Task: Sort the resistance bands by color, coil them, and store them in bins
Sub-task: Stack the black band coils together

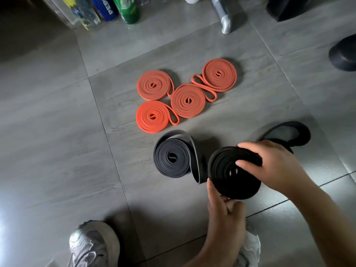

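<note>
Scene: a person crouches over a grey tiled floor point(57, 132), sorting resistance bands by colour.

Band in hand: a black coil point(231, 182) stands tilted on its edge at the lower right, close to the person. Its loose tail point(289, 135) loops away across the floor behind it.

Right hand point(273, 166): its grip is closed over the top rim of the black coil. The fingers curl over the edge and the thumb lies on the face, apparently to stop the turns from springing apart.

Left hand point(225, 211): its grip cradles the lower rim of the black coil, thumb up along the side. It seems to steady the roll while the tail is wound in.

Sorted so far: a dark grey coil point(173, 157) lies flat just beside the black coil, its outer end lifted. Four orange coils point(187, 101) lie flat in a tight cluster farther out, so each colour has its own group.

Stage, as judged: coiling is near its end and storage has not begun. No bins are in view.

Risk: if either hand eases off, the rubber could unwind.

Surroundings: drink bottles point(127, 8) stand along the far edge of the floor. A grey sneaker point(92, 245) rests at the near left.
</note>
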`<action>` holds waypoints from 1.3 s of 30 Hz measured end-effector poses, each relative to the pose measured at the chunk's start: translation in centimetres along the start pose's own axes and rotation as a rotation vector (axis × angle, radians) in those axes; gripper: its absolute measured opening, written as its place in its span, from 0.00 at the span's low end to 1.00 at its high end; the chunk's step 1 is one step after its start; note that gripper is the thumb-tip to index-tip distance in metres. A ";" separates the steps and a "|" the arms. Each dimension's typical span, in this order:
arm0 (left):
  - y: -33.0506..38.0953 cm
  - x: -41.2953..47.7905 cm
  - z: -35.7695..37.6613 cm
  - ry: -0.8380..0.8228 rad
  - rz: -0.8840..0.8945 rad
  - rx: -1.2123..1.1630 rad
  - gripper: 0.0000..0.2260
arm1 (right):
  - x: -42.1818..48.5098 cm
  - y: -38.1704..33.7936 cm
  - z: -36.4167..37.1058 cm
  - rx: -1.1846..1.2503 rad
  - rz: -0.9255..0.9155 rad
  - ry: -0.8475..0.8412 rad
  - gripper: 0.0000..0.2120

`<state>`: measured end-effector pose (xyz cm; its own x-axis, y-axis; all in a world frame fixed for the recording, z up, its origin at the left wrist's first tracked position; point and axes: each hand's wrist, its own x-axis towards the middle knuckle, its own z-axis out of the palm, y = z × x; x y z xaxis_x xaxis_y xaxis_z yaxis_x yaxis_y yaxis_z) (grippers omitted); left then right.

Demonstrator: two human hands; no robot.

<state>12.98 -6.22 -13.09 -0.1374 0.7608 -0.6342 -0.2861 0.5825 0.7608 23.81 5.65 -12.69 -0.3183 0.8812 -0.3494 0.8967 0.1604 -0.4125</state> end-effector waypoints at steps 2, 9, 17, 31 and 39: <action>0.7 0.5 -1.2 0.069 0.010 0.024 0.29 | 0.8 -1.5 0.1 0.012 -0.015 0.032 0.21; 1.7 2.6 -5.3 0.267 -0.105 0.155 0.30 | 2.8 -5.0 2.1 -0.028 -0.072 0.110 0.22; 1.8 3.5 -8.1 0.370 -0.170 0.139 0.27 | 3.5 -6.5 4.8 -0.018 -0.093 0.054 0.21; 3.1 7.3 -12.9 0.384 0.042 1.240 0.51 | 8.4 -7.1 7.6 0.022 -0.133 -0.121 0.21; 3.8 9.2 -12.9 0.265 0.247 1.399 0.49 | 13.0 -4.4 5.0 -0.136 -0.280 -0.272 0.36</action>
<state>-1.63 -0.69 -17.79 -0.2582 0.8975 -0.3575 0.8944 0.3620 0.2626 14.20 14.16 -19.62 -0.6088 0.6486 -0.4568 0.7908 0.4506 -0.4143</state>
